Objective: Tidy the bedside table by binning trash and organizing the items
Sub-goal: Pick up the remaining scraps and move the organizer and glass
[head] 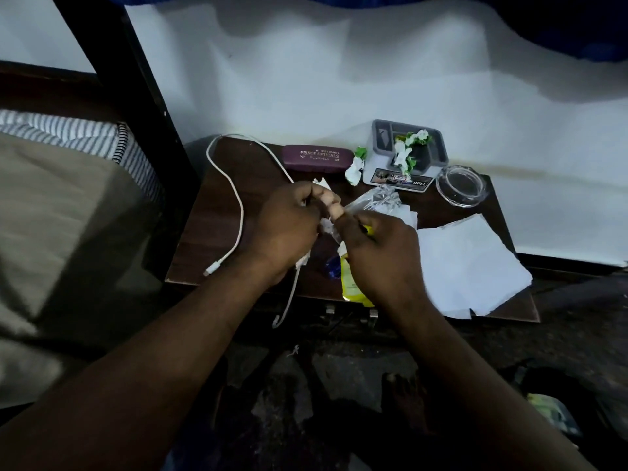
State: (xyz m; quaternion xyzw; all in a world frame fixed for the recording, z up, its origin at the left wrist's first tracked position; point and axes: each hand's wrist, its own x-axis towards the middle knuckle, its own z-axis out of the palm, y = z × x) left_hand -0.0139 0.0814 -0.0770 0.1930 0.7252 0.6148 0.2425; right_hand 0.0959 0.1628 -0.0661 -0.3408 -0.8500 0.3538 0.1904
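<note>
Two hands are working close together over the middle of the counter, fingertips almost touching. Left hand is clenching round a crumpled paper scrap. White cable is running under that palm & hanging off the front edge; can't tell if it's gripped too. Right hand is gripping a yellow packet, w/ a clear plastic wrapper sticking out past its fingers toward the back. Small blue item is lying just beside the packet, too dark to ID. Along the back, a maroon glasses case is lying flat. Grey organiser box is sitting to its right w/ white-green fake flowers in it, and 1 loose flower piece is lying btwn case & box. Glass ashtray is sitting at the back right corner. Stack of white paper sheets is overhanging the right front edge. Bed is standing to the left.
</note>
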